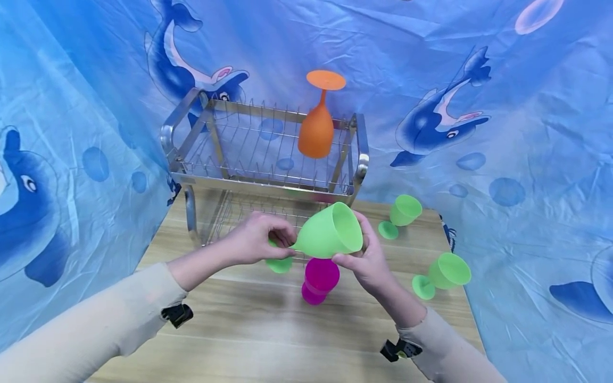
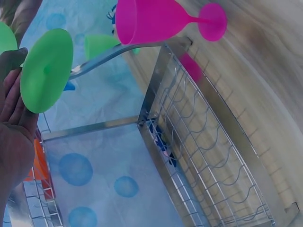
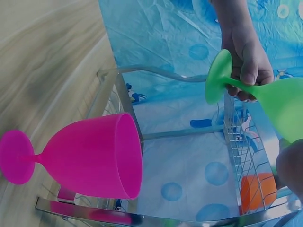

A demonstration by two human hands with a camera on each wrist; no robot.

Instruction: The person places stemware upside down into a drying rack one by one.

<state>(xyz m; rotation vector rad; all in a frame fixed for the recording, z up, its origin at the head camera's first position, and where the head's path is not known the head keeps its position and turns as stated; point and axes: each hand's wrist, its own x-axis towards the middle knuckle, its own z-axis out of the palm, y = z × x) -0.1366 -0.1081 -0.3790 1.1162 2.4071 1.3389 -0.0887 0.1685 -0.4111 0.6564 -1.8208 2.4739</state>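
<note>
Between my two hands a light green goblet (image 1: 322,234) is held up, tilted on its side with its mouth toward the right. My left hand (image 1: 261,238) pinches its stem near the round foot (image 2: 47,71). My right hand (image 1: 366,258) grips the bowl near the rim, thumb below and fingers behind it. Just under the goblet, a magenta goblet (image 1: 320,279) stands upright on the table. Upside down on the rack's upper tier is an orange goblet (image 1: 317,130), its foot pointing up.
A two-tier metal dish rack (image 1: 268,186) stands at the back of the wooden table (image 1: 230,330). Two more green goblets, one farther back (image 1: 406,210) and one nearer (image 1: 449,271), stand on the right side. A blue dolphin-print curtain (image 1: 527,133) surrounds the table.
</note>
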